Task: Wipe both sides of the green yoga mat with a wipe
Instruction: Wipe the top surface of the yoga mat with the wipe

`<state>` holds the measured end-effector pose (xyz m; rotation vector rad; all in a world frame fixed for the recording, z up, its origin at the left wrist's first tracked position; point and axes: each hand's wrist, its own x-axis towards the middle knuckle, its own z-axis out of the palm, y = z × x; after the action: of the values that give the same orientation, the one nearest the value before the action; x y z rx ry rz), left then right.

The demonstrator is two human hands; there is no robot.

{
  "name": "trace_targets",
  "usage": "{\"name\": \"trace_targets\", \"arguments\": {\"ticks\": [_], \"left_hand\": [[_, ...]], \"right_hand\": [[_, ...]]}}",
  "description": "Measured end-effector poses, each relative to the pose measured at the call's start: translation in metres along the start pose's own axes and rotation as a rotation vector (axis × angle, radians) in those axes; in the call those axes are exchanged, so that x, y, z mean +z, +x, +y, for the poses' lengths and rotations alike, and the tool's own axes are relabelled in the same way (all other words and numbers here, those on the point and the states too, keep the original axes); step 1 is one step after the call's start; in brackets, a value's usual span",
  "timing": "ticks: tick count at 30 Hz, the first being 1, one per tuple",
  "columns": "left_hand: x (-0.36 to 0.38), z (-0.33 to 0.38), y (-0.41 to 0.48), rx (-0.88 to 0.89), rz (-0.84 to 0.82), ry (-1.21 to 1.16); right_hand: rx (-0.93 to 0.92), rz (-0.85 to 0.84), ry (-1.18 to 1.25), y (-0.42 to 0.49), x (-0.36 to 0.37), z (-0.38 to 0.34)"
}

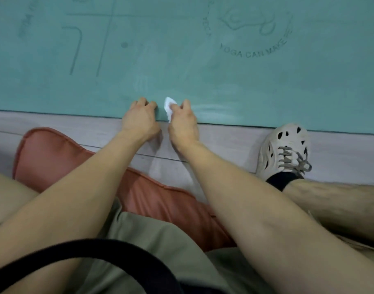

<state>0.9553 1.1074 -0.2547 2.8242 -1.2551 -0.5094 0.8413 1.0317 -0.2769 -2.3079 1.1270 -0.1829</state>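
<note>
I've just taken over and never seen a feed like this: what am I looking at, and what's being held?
There is no machine: a person works with bare hands, and the one picture comes from a camera worn on their head, looking down. The green yoga mat lies flat on a pale floor. The right hand pinches a white wipe at the mat's near edge. The left hand rests beside it, fingers curled; whether it grips the edge is unclear. A reddish cushion and a shoe lie nearby.
</note>
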Motion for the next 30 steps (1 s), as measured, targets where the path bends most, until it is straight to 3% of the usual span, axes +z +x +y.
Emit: {"name": "trace_targets", "arguments": {"ticks": [4,9,13,19,22,24,30], "left_hand": [[0.005,-0.006,0.002,-0.031,0.055,0.002],[0.006,0.015,0.017,0.072,0.12,-0.006],[0.007,0.02,0.021,0.094,0.115,0.003],[0.007,0.025,0.023,0.049,0.071,-0.027],[0.007,0.027,0.015,0.038,-0.001,0.011],[0.004,0.029,0.011,0.022,-0.046,0.034],[-0.017,0.04,0.028,-0.066,0.048,0.139]], "right_hand": [[-0.178,-0.134,-0.031,0.004,-0.014,0.019],[0.253,0.151,-0.087,0.03,-0.108,0.152],[0.352,0.251,-0.132,0.039,-0.1,0.142],[-0.123,-0.068,-0.023,0.02,-0.025,0.037],[-0.372,-0.207,-0.144,0.026,-0.042,0.047],[-0.423,-0.201,-0.22,0.043,-0.067,0.083],[0.178,0.167,-0.149,0.112,-0.163,0.217]]}}
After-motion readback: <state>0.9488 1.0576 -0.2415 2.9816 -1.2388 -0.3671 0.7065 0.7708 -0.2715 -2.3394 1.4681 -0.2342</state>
